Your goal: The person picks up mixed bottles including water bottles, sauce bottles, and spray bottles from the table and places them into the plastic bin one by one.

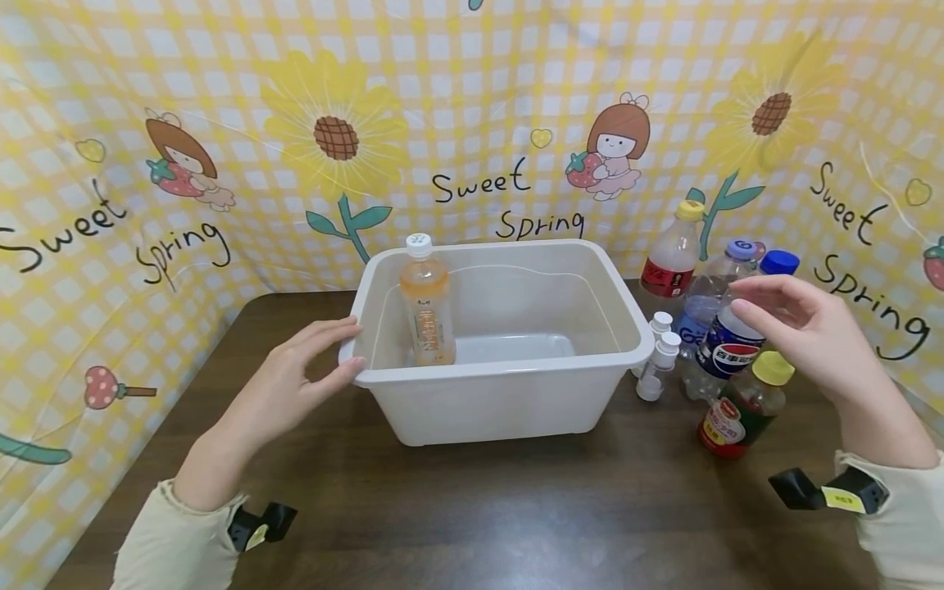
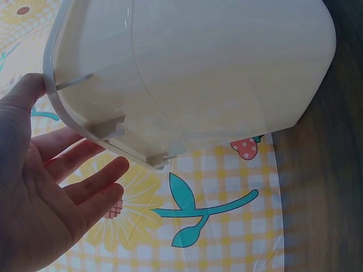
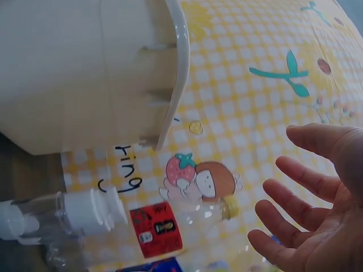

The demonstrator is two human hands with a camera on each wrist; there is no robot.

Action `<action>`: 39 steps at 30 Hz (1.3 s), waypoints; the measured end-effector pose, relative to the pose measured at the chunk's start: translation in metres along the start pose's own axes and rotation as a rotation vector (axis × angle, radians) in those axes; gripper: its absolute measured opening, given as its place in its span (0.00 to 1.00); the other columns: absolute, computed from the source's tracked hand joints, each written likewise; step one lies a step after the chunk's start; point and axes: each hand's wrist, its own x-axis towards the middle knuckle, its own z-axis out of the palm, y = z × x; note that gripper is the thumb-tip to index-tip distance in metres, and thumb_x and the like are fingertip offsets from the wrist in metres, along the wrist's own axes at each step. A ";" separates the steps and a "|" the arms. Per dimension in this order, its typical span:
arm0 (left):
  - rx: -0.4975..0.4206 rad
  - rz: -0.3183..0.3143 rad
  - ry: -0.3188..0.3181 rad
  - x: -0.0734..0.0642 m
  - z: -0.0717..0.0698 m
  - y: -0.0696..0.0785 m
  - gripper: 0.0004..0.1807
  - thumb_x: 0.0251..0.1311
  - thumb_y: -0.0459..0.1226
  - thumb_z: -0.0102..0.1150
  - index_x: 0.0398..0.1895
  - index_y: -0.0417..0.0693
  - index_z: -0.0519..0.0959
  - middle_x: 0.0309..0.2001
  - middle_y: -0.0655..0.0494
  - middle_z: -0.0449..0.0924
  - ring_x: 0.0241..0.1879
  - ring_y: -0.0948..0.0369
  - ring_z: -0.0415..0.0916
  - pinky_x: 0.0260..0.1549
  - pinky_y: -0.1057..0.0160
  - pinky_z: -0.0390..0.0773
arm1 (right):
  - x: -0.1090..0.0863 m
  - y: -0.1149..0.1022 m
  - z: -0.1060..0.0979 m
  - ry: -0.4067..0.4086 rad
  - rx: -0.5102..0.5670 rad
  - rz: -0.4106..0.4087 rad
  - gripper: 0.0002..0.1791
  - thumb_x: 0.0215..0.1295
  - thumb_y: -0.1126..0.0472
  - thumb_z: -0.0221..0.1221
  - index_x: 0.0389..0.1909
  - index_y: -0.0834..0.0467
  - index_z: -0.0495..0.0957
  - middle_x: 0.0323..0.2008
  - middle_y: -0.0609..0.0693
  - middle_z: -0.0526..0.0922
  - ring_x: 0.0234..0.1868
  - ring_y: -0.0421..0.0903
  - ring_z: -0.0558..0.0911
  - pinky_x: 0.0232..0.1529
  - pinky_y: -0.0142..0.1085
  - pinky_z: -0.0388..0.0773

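A white plastic basin (image 1: pixel 487 410) stands mid-table, with an orange drink bottle (image 1: pixel 428 315) upright in its left end. My left hand (image 1: pixel 291 377) touches the basin's left rim with thumb and fingertips; in the left wrist view its fingers (image 2: pixel 93 190) are spread and mostly extended. Over the bottles at the right hovers my right hand (image 1: pixel 819 336), holding nothing, its fingers (image 3: pixel 298 198) loosely spread. Below and beside it stand a Pepsi-labelled bottle (image 1: pixel 726 356) with a blue cap, a yellow-capped bottle (image 1: pixel 741 418) with dark contents, and a lavender-capped clear bottle (image 1: pixel 696 315).
A clear bottle (image 1: pixel 669 274) with a red label and yellow cap stands at the back right. Two small white-capped bottles (image 1: pixel 659 369) are close to the basin's right side. Behind the dark wooden table (image 1: pixel 472 508) hangs a yellow checked cloth (image 1: pixel 457 98).
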 end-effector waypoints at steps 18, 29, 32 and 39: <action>-0.001 -0.013 -0.010 -0.001 -0.001 0.000 0.25 0.62 0.44 0.57 0.60 0.45 0.72 0.63 0.47 0.69 0.63 0.47 0.66 0.56 0.42 0.67 | -0.014 0.044 -0.010 0.007 -0.047 0.108 0.22 0.63 0.51 0.58 0.55 0.57 0.71 0.37 0.19 0.70 0.37 0.14 0.70 0.33 0.11 0.66; 0.004 0.003 -0.002 0.000 0.000 -0.001 0.24 0.62 0.44 0.57 0.59 0.43 0.72 0.62 0.47 0.70 0.62 0.47 0.67 0.55 0.43 0.68 | -0.022 0.062 -0.014 -0.139 -0.119 0.142 0.12 0.64 0.52 0.58 0.47 0.46 0.73 0.32 0.18 0.70 0.34 0.19 0.66 0.29 0.18 0.65; 0.004 0.001 -0.003 0.000 0.000 -0.001 0.24 0.62 0.44 0.57 0.59 0.43 0.72 0.62 0.47 0.70 0.62 0.47 0.67 0.56 0.42 0.68 | -0.022 0.065 -0.014 -0.176 -0.139 0.144 0.12 0.63 0.52 0.59 0.46 0.46 0.73 0.28 0.24 0.72 0.31 0.24 0.67 0.28 0.20 0.65; 0.007 -0.004 -0.005 0.000 0.000 -0.001 0.24 0.62 0.44 0.57 0.60 0.44 0.72 0.62 0.47 0.70 0.62 0.47 0.66 0.56 0.42 0.68 | -0.020 0.080 -0.012 -0.234 -0.129 0.157 0.22 0.64 0.54 0.58 0.49 0.68 0.70 0.26 0.30 0.78 0.29 0.23 0.73 0.28 0.18 0.69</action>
